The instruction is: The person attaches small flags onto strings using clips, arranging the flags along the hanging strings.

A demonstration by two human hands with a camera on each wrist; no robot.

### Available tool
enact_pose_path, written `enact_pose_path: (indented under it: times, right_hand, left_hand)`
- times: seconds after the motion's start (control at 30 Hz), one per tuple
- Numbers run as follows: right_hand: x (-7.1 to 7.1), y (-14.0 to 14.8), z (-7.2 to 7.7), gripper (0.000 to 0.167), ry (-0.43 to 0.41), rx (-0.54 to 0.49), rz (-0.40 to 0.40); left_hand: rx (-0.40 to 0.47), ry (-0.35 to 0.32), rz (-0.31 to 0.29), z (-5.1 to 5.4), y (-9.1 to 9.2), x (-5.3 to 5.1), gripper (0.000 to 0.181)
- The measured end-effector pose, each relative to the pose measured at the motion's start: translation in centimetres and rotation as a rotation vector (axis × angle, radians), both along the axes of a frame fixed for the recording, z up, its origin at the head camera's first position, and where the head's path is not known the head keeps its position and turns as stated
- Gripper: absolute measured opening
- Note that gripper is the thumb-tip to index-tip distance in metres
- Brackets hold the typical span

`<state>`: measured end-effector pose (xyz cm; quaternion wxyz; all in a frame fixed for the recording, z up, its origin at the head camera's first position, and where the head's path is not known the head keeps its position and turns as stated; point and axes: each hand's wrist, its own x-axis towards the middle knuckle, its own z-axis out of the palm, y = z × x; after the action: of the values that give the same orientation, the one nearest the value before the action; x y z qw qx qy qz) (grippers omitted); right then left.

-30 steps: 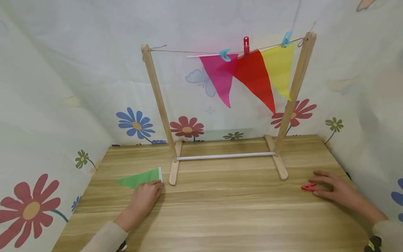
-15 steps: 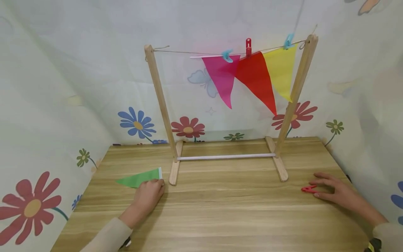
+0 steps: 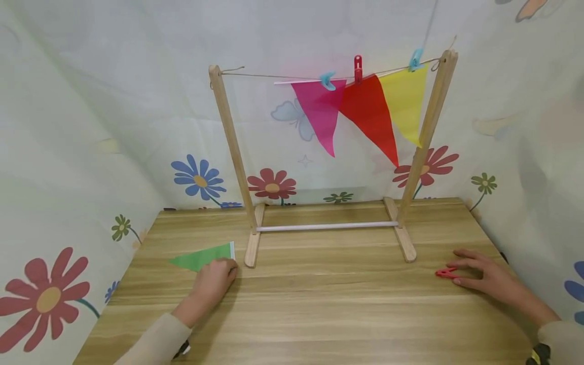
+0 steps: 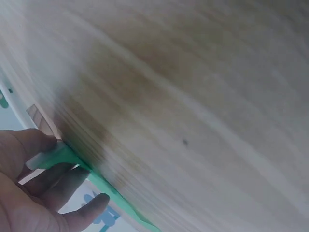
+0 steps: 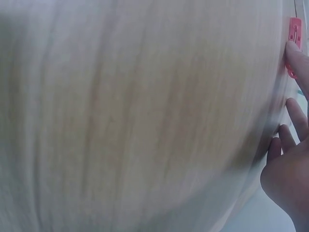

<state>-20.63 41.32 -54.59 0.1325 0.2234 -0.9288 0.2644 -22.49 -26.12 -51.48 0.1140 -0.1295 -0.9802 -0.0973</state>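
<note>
A green triangular pennant [image 3: 201, 257] with a white strip along its short edge lies on the table at left. My left hand [image 3: 212, 285] is at its white-edged end; in the left wrist view, thumb and fingers pinch that green pennant [image 4: 63, 157] by the strip. On the right, my right hand [image 3: 490, 278] holds a small red clothespin [image 3: 445, 273] low over the table between thumb and index finger. The right wrist view has the clothespin [image 5: 295, 30] at its upper right edge, partly covered by a finger.
A wooden stand [image 3: 232, 147] with a string bears a pink pennant [image 3: 319, 109], a red pennant [image 3: 371, 114] and a yellow pennant [image 3: 407, 101]. Blue clips and a red clip [image 3: 358, 68] sit on the string. Flowered cloth surrounds the wooden table [image 3: 328, 304].
My left hand has shifted slightly to the right along the pennant's white-edged end. The right hand and its clothespin stay nearly still, and the head view has moved a little.
</note>
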Motion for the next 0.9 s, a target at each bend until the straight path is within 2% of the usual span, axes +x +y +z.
enact_pose_path:
  times: [0.27,0.43,0.53,0.63,0.8,0.9]
  right_hand:
    - [-0.1,0.1,-0.3,0.038,0.004,-0.042,0.002]
    - [-0.1,0.1,-0.4,0.038,0.021,-0.034,0.004]
    - [-0.2,0.0,-0.3,0.037,0.02,-0.019,-0.004]
    - [-0.2,-0.2,-0.1,0.034,-0.004,0.005,-0.016]
    - [-0.2,-0.6,0.5,0.028,-0.046,0.01,-0.054]
    - [-0.2,-0.8,0.9,0.027,-0.053,-0.001,-0.068]
  left_hand:
    - [0.0,0.031,-0.042,-0.5,-0.6,-0.4,0.008]
    - [0.017,0.027,-0.035,-0.8,-0.9,-0.6,0.013]
    - [0.041,0.018,-0.027,-0.6,-1.0,-0.7,0.016]
    - [0.083,0.037,-0.039,0.2,-1.1,-0.6,0.016]
    - [0.179,0.11,-0.073,2.5,-1.1,-0.3,0.016]
    - [0.219,0.118,-0.073,3.7,-0.8,0.1,0.015]
